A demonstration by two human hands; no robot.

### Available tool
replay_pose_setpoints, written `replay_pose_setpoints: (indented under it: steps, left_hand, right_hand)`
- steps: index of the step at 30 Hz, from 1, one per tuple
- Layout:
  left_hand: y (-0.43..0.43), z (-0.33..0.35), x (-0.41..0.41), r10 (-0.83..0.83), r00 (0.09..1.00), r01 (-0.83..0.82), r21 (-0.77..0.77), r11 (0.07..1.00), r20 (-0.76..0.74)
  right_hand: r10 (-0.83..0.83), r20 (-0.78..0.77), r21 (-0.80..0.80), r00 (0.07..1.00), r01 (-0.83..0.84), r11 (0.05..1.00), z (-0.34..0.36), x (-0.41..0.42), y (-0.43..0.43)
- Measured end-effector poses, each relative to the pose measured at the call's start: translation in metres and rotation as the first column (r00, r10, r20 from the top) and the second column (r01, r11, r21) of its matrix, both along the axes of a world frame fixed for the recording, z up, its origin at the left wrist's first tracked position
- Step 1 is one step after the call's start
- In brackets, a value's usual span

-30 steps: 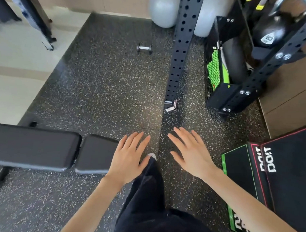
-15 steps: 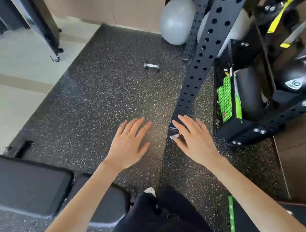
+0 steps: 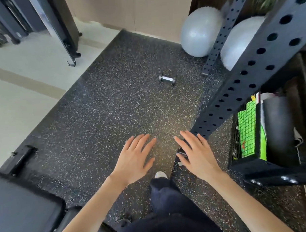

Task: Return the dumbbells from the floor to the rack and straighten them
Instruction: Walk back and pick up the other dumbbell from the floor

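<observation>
A small chrome dumbbell (image 3: pixel 167 79) lies on the speckled black rubber floor (image 3: pixel 103 118), well ahead of me and near the far upright post. My left hand (image 3: pixel 135 157) and my right hand (image 3: pixel 197 155) hover side by side, palms down, fingers spread, holding nothing. Both hands are far short of the dumbbell. A black perforated rack upright (image 3: pixel 248 73) slants across the right, its foot just behind my right hand. No dumbbell shelf is in view.
Two grey exercise balls (image 3: pixel 200 31) sit at the back by the wall. A padded black bench (image 3: pixel 24 207) fills the lower left. On the right is a black bin (image 3: pixel 273 170) holding a green mat (image 3: pixel 247 129) and a dark roller. A machine frame (image 3: pixel 60 28) stands back left.
The view has advanced and tilted up: the dumbbell now sits nearer and lower in frame. Both hands stay open and spread. The plyo boxes at the right have left the view.
</observation>
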State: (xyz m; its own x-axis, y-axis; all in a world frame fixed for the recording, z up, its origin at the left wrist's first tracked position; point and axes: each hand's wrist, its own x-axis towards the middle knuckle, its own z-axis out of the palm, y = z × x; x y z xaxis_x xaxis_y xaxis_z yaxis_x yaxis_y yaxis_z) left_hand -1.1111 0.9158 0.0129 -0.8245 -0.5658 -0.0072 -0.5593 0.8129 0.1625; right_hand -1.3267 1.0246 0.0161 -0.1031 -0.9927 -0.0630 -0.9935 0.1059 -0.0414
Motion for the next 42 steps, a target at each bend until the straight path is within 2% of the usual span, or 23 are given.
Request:
replay_pose_setpoints:
  steps: [9, 17, 24, 30, 33, 42]
  left_hand:
    - [-0.124, 0.028, -0.097, 0.059, 0.997, -0.063, -0.088, 0.994, -0.046]
    - [-0.203, 0.006, -0.139, 0.077, 0.997, -0.077, 0.000, 0.997, -0.008]
    - [-0.331, -0.008, -0.179, -0.028, 1.000, 0.028, 0.004, 1.000, 0.010]
    - [-0.471, 0.010, -0.225, -0.114, 0.993, 0.114, -0.033, 0.993, -0.005]
    - [-0.528, 0.014, -0.248, -0.162, 0.986, 0.164, -0.045, 0.985, 0.034]
    - [-0.632, -0.011, -0.314, -0.173, 0.983, 0.171, 0.027, 0.985, 0.067]
  right_hand:
    - [0.096, 0.012, -0.068, 0.995, -0.095, 0.993, 0.026, -0.088, -0.137]
    - [-0.008, 0.090, -0.027, 0.996, 0.011, 1.000, 0.000, -0.124, -0.207]
    - [-0.183, 0.093, -0.033, 0.979, 0.187, 0.982, -0.013, -0.161, -0.312]
    - [-0.243, 0.058, -0.047, 0.968, 0.246, 0.968, 0.000, -0.198, -0.431]
    - [-0.269, 0.057, -0.061, 0.961, 0.272, 0.960, 0.005, -0.214, -0.478]
    - [-0.305, 0.081, 0.016, 0.949, 0.305, 0.952, -0.014, -0.285, -0.577]
